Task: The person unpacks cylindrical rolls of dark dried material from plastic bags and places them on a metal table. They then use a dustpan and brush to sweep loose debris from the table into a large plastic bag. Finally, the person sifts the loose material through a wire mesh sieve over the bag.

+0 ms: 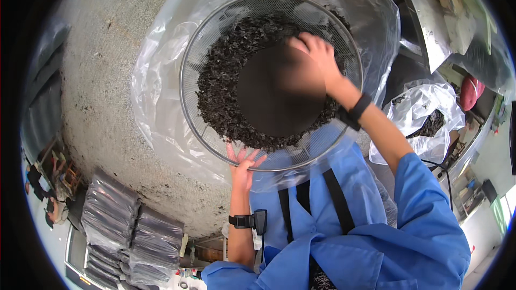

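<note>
A round wire-mesh sieve [189,108] with a metal rim holds a thick layer of dark, dry-looking flakes [221,83]. My left hand [243,165] grips the near rim, its fingers spread under the mesh and its thumb at the edge. Over the flakes, toward the far right side of the sieve, is my right hand [318,59], its visible fingers stretched out and apart. A smooth dark round patch covers the middle of the sieve and part of that hand. Beneath the sieve spreads a large clear plastic bag [156,94].
Beside my right arm stands a smaller clear bag [446,102] with dark flakes inside. Stacked plastic-wrapped dark packs [110,204] lie at the lower left. A red object [471,92] is at the far right. Speckled floor [115,75] extends on the left.
</note>
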`<state>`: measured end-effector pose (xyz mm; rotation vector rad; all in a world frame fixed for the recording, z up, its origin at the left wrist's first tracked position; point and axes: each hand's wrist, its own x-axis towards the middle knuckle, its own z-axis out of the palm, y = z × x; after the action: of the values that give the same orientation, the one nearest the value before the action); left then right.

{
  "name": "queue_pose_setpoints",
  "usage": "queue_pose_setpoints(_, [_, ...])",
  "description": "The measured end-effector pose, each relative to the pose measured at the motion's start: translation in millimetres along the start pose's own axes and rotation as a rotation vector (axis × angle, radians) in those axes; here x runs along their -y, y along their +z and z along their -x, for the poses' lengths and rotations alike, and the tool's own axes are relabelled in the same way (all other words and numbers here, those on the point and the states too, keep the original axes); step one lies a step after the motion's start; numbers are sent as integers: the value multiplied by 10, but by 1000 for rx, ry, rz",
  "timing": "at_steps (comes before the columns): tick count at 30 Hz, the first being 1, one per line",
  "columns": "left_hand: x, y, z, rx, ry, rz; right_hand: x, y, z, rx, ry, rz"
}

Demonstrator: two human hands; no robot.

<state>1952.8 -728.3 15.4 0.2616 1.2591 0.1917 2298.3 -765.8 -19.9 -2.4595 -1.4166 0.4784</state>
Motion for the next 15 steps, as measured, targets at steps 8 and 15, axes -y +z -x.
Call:
queue_pose_setpoints(8, [-47, 233, 99, 92, 54, -6, 641, -172, -241, 239, -192, -337])
queue_pose_setpoints(15, [104, 78, 120, 69, -11, 82, -29, 257, 262, -5, -624, 108])
